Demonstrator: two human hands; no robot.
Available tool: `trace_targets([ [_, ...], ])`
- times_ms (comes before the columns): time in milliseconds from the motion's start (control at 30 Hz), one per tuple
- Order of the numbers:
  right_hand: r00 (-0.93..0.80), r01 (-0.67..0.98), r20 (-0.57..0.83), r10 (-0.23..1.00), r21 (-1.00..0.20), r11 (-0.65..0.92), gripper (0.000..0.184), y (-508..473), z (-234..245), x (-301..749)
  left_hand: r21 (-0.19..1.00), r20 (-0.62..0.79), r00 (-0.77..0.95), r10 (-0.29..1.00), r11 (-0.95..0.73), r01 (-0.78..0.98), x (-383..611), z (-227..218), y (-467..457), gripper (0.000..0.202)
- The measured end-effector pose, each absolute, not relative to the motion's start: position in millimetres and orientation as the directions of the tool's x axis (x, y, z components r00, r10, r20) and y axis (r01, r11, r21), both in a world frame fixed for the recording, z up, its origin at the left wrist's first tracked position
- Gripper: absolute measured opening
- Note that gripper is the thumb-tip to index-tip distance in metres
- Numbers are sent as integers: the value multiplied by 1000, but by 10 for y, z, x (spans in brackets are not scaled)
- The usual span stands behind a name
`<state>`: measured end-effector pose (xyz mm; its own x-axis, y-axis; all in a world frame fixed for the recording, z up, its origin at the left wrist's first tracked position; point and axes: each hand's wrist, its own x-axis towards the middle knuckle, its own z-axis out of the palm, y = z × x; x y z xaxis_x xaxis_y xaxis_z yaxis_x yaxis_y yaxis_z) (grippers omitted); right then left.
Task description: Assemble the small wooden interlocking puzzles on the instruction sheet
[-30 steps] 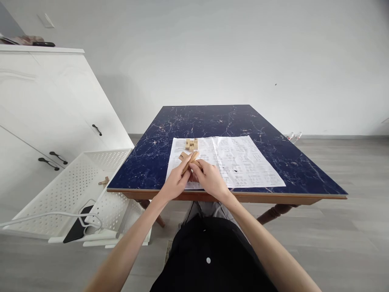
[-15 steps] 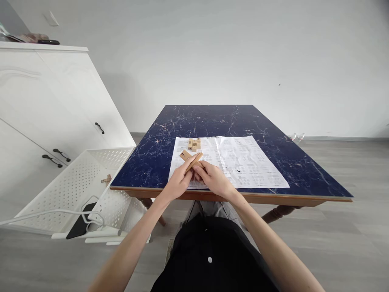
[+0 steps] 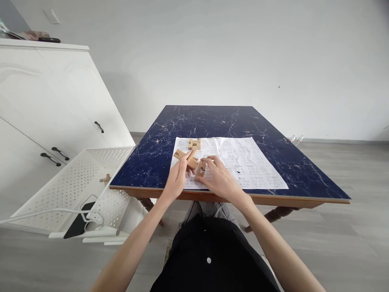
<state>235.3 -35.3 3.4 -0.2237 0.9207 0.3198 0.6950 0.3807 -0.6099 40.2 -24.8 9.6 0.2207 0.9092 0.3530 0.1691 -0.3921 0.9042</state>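
Note:
My left hand (image 3: pixel 176 176) pinches a wooden puzzle piece (image 3: pixel 185 157) above the near left part of a printed paper sheet (image 3: pixel 243 162). My right hand (image 3: pixel 217 175) is beside it, fingers curled round a small wooden block (image 3: pixel 201 166). The two held pieces are close, and I cannot tell whether they touch. A small cluster of wooden cubes (image 3: pixel 194 143) lies on the sheet's far left corner, just beyond my hands. The sheet lies on a dark blue marbled table (image 3: pixel 209 119).
A white perforated basket (image 3: pixel 75 182) lies tilted on the floor at the left, with a small wooden piece (image 3: pixel 105 179) in it and a white cable and black phone (image 3: pixel 75 221) on its edge. A white cabinet (image 3: pixel 39 105) stands behind it.
My hands have drawn apart slightly. The right hand has moved right with a small block, and the left hand has tipped its piece up and left.

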Motion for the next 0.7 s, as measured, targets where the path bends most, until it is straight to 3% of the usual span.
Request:
trace_targets([
  [67,-296,697,328,897,-568,437,66,-341,-36,2330,890,366,225,903,-410,200,398,84,-240,64],
  [233,-318,688,305,898,-577,440,59,-280,-71,2331,880,396,274,876,-448,158,367,30,-224,67],
  [367,-236,683,290,928,-630,371,65,-241,-24,2427,897,422,277,863,-442,13,364,8,-219,94],
  [467,-96,639,330,939,-703,312,65,-236,42,2531,908,411,261,873,-419,-26,368,0,-211,100],
  [567,39,441,350,936,-847,298,68,-252,141,2596,920,389,240,889,-390,-45,379,-12,-206,88],
  [700,-33,98,418,908,-902,420,60,-273,258,2534,928,372,227,900,-370,-49,390,-37,-207,72],
])
